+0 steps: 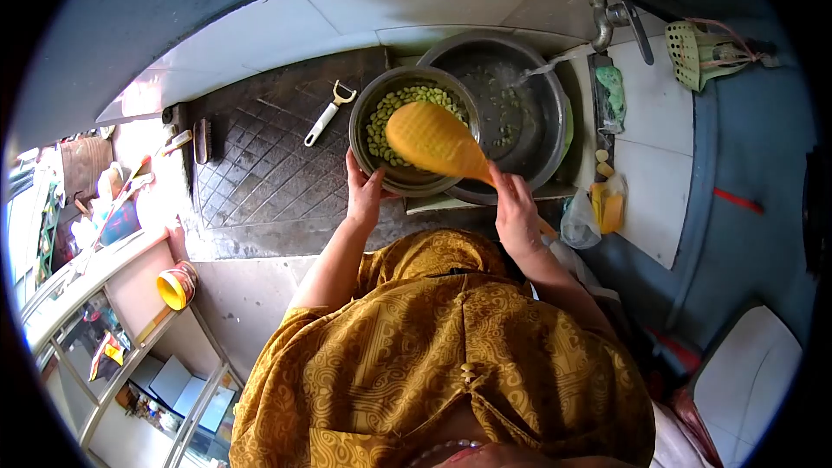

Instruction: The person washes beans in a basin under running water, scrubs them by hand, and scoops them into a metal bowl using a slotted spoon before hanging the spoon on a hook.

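Metal bowl (pixel 403 178): contains pale-green beans (pixel 379 127); sits top centre, basin (pixel 544 134) at its three o'clock. Left hand (pixel 364 189): grip grasps the bowl's rim at seven o'clock. Right hand (pixel 513 204): grip closes around a yellow scoop (pixel 433 139), its head over the beans. White peeler (pixel 321 124): lies on table (pixel 260 156), bowl's nine o'clock. Tap (pixel 599 22): runs, basin's one o'clock.

Strong white light comes from left. Pale ledge (pixel 134 256) there too bright, parts washed out. Glare on wall tiles (pixel 140 97) near it. Dark counter (pixel 260 165) has soft shine. Blue surface (pixel 750 152) at right in shade. Yellow spoon (pixel 429 134) easy to see. Running water (pixel 542 68) blurry. Picture round, corners black, straight lines bend near edges.
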Available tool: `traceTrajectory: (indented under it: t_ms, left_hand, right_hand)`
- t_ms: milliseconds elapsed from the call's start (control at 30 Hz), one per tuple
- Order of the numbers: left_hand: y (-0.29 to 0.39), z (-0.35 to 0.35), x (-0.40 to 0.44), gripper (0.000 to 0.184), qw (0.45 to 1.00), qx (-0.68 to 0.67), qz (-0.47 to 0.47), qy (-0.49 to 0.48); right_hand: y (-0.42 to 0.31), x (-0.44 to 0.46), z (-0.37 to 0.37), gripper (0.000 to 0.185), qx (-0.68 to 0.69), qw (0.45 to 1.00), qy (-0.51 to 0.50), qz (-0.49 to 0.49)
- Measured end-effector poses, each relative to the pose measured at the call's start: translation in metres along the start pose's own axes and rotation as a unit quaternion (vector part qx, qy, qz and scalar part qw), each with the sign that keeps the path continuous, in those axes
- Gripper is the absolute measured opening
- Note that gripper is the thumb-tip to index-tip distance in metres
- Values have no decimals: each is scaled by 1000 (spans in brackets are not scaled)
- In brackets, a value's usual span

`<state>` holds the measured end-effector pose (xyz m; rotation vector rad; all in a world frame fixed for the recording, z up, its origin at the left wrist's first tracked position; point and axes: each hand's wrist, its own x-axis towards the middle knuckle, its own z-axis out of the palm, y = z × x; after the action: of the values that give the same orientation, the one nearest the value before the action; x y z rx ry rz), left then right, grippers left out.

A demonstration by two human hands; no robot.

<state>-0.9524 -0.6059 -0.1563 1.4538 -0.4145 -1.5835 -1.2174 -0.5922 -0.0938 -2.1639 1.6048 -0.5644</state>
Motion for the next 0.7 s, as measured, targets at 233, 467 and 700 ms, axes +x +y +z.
traceTrajectory:
  t_ms: [233,467,700]
  left_hand:
    - [-2,-8,-3,67,1000,-2,10,-13]
    - [-7,-26,-8,71,1000,-3,14,-5]
    - [2,-24,-26,62,999,-1,31,16]
  right_hand:
    - [-2,17,-39,41,56,994,96,-10]
    - [-13,117,-157,18,-96,980,176,-7]
    - [-12,147,-172,25,-176,971,162,-16]
